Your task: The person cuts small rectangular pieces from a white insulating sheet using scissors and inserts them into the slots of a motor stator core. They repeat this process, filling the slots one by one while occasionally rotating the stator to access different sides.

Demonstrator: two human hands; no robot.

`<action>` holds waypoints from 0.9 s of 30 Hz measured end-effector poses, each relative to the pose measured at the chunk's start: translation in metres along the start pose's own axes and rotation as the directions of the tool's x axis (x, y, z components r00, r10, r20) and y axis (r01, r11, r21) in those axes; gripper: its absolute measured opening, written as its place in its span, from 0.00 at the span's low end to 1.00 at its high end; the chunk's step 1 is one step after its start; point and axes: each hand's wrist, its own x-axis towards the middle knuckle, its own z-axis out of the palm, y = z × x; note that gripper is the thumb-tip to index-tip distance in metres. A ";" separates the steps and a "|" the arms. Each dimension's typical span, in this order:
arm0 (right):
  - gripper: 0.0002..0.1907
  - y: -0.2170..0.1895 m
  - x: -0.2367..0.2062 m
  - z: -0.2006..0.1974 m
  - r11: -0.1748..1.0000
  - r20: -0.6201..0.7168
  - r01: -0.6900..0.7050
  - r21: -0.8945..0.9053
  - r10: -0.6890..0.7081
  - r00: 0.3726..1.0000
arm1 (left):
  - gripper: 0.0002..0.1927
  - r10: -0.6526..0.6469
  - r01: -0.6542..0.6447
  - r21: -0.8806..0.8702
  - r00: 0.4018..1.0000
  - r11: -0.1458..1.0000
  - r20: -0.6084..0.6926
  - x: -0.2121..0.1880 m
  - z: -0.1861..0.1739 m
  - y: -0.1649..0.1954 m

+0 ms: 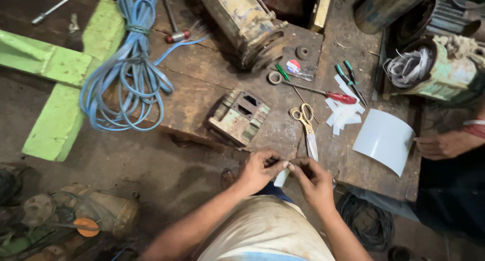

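Both hands meet at the near edge of the stained wooden bench (202, 84): the left hand (258, 171) and right hand (313, 180) pinch 1 small white paper strip (281, 177) between fingertips. Just beyond lie yellow-handled scissors (305, 124), then a red-handled screwdriver (323, 93) and cut white paper pieces (343, 112).

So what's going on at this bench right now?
A person stands at a worn wooden workbench and pinches a small white strip between the left hand and the right hand, close to the body. On the bench just ahead lie scissors, a red-handled screwdriver, cut white slips and a curved white sheet. A blue cable coil lies to the left. Another person's hand rests at the bench's right edge.
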 end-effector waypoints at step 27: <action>0.20 0.101 0.122 0.015 0.720 0.067 0.271 -0.639 -0.299 0.952 | 0.28 0.349 -0.236 0.968 0.917 0.085 0.193 0.070 0.031 -0.097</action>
